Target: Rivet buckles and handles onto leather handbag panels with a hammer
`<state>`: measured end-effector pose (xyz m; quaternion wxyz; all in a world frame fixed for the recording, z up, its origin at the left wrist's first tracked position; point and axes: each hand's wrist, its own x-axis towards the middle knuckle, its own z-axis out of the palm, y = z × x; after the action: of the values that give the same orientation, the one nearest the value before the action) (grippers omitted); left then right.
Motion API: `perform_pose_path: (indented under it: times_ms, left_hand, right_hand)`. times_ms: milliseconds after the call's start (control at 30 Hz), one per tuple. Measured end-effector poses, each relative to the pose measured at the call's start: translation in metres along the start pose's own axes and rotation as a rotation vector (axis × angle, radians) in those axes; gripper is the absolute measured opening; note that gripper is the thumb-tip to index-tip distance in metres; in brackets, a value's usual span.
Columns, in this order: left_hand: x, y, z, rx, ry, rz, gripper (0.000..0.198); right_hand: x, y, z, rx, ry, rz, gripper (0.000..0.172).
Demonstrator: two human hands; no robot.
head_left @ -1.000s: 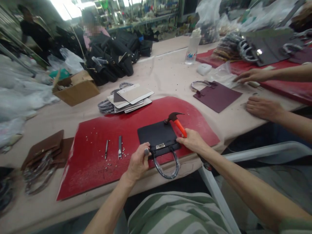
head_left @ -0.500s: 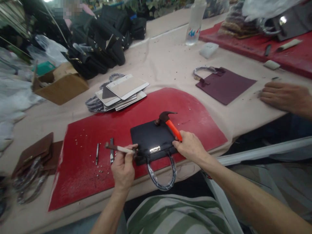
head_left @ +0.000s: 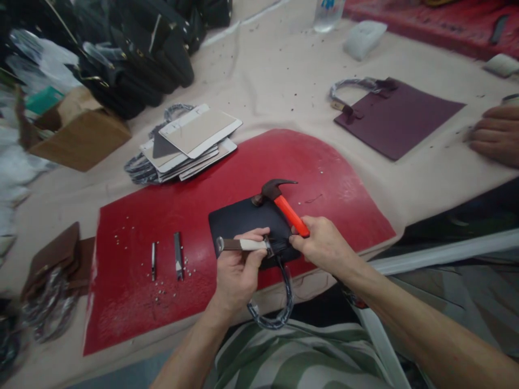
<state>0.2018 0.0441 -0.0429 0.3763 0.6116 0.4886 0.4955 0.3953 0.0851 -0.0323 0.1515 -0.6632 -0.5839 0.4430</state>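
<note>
A black bag panel (head_left: pixel 233 215) lies on the red board (head_left: pixel 194 208), its plastic-wrapped handle (head_left: pixel 288 305) hanging toward me over the table's front edge. My left hand (head_left: pixel 239 270) is closed around a punch-like metal tool (head_left: pixel 239 245) with pale wrapping, held slanted over the panel. Its tip is near the base of the handle; whether it touches cannot be made out. My right hand (head_left: pixel 322 240) grips a claw hammer (head_left: pixel 290 213) by its orange handle. The hammer head is low over the panel's far edge.
Two slim metal tools, one silver (head_left: pixel 153 261) and one darker (head_left: pixel 178 256), lie on the board among small studs. Stacked pale panels (head_left: pixel 198 132), a cardboard box (head_left: pixel 83 140), a purple panel (head_left: pixel 399 119) and brown pieces (head_left: pixel 54 256) surround it. Another person's hand (head_left: pixel 497 135) rests far right.
My left hand has carried the punch-like tool right, from the panel's left side to the handle base nearer my right hand. The hammer has barely moved. My view has tilted down.
</note>
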Motion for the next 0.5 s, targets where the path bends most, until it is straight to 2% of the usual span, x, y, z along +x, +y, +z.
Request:
perform_pose_path:
  times_ms: [100, 233, 500]
  left_hand:
    - [-0.0008, -0.0020, 0.0053, 0.111, -0.050, 0.074, 0.008]
    - [-0.0022, -0.0057, 0.0051, 0.191, -0.040, 0.090, 0.010]
    - [0.0002, -0.0063, 0.0087, 0.195, -0.062, 0.074, 0.009]
  right_hand:
    - [0.0011, 0.0037, -0.0009, 0.160, -0.016, 0.015, 0.005]
    - [0.0009, 0.0043, -0.0034, 0.339, -0.047, 0.064, 0.007]
    - [0.0006, 0.0061, -0.0043, 0.356, -0.032, 0.029, 0.007]
